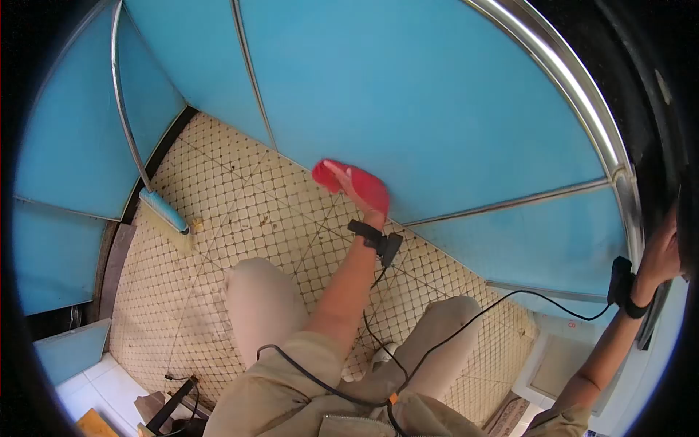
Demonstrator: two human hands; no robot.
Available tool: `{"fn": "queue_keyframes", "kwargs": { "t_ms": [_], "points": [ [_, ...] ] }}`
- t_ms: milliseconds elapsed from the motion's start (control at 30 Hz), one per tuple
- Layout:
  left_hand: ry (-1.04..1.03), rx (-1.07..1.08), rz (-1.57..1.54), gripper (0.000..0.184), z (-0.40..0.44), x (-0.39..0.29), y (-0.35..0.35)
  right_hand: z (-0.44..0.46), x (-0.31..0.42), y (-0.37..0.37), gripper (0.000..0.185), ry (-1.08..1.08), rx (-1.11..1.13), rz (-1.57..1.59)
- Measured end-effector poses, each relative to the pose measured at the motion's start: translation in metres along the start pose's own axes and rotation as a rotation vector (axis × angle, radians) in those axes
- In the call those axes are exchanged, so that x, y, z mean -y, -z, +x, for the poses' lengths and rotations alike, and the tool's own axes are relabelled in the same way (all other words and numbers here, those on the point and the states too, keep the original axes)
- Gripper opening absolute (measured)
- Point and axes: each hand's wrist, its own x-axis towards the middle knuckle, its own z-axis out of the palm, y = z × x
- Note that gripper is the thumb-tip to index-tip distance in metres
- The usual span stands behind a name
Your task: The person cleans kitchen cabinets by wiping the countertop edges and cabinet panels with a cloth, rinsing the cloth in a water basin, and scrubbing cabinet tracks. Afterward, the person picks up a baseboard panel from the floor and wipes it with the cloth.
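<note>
A red cloth (370, 191) is pressed against the bottom of the blue wall panel (422, 95), near where it meets the tiled floor (277, 211). On the cloth lies my left hand (349, 186), its fingers wrapped partly by the red fabric. At the right edge, my right hand (664, 251) rests against a dark edge beside the metal trim; its fingertips are partly hidden. Both wrists carry black straps with small devices, joined to a black cable.
A broom (164, 210) with a blue head and metal handle leans at the left wall. A curved chrome rail (575, 80) runs along the upper right. A black stand (171, 408) and a yellow object (95, 424) are at the lower left.
</note>
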Motion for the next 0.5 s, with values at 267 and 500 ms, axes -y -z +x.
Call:
{"fn": "queue_keyframes", "kwargs": {
  "t_ms": [267, 500],
  "points": [
    [0.163, 0.173, 1.577, 0.045, -0.026, -0.069, -0.171, 0.003, 0.002, 0.011, 0.052, -0.064, -0.029, 0.070],
    [-1.170, 0.632, 1.055, 0.092, -0.099, -0.087, -0.286, -0.001, -0.003, 0.007, 0.044, 0.010, -0.071, 0.060]
  ]
}}
